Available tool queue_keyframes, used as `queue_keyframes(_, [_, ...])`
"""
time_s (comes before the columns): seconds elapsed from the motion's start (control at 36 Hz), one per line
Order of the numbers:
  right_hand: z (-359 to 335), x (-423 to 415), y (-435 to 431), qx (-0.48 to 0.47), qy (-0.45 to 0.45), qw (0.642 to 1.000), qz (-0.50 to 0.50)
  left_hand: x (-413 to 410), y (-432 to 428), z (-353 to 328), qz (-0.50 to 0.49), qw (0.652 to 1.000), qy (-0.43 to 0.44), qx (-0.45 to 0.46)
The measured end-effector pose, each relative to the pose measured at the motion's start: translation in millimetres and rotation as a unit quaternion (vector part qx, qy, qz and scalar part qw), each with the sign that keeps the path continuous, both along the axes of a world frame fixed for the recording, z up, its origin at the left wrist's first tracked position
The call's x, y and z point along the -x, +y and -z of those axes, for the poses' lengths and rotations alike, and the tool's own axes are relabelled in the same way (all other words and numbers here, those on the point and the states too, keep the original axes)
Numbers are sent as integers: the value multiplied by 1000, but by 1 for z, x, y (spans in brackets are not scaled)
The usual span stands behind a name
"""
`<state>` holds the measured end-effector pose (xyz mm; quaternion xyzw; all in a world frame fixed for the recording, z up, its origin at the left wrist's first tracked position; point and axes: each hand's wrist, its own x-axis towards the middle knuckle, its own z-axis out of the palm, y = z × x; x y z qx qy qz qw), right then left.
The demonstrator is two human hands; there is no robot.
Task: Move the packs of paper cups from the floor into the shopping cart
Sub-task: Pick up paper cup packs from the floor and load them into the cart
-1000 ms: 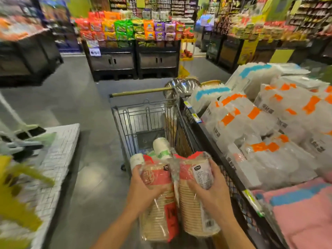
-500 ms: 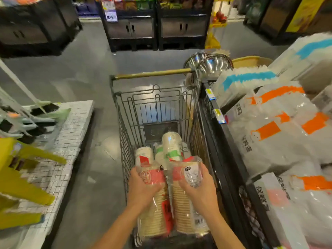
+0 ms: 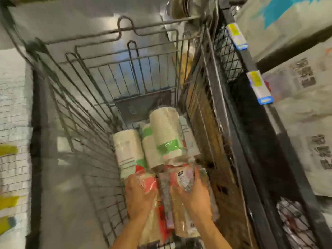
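Packs of paper cups [image 3: 181, 209] sit inside the cart [image 3: 100, 112]; fingers of left hand [image 3: 140, 196] and right hand [image 3: 195, 198] grasp 2.

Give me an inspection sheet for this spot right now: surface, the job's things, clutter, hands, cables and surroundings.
Surface: wire shopping cart, grey floor showing through its mesh.
Job's things: two red-labelled cup packs, left pack and right pack, held over the cart's near end; white and green cup packs already lying inside.
Clutter: nothing seen.
Hands: left hand wrapped on the left pack, right hand on the right pack, fingers closed.
Cables: nothing seen.
Surroundings: black shelf rack with price tags right of the cart; white mesh panel on the left.
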<state>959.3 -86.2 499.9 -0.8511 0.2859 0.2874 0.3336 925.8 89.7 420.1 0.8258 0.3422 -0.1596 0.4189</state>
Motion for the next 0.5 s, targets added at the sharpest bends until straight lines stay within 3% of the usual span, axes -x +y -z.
queue_keyframes(0.17, [18,-15,5,13,10,1000,-5,3,3,32,19,996,51,-68])
queue_keyframes(0.33, [21,-12,7,28,-21,999,-31,-7,12,72,-5,988,146,-55])
queue_keyframes(0.5, [9,-17,10,39,-7,998,-47,-13,9,50,6,983,180,-42])
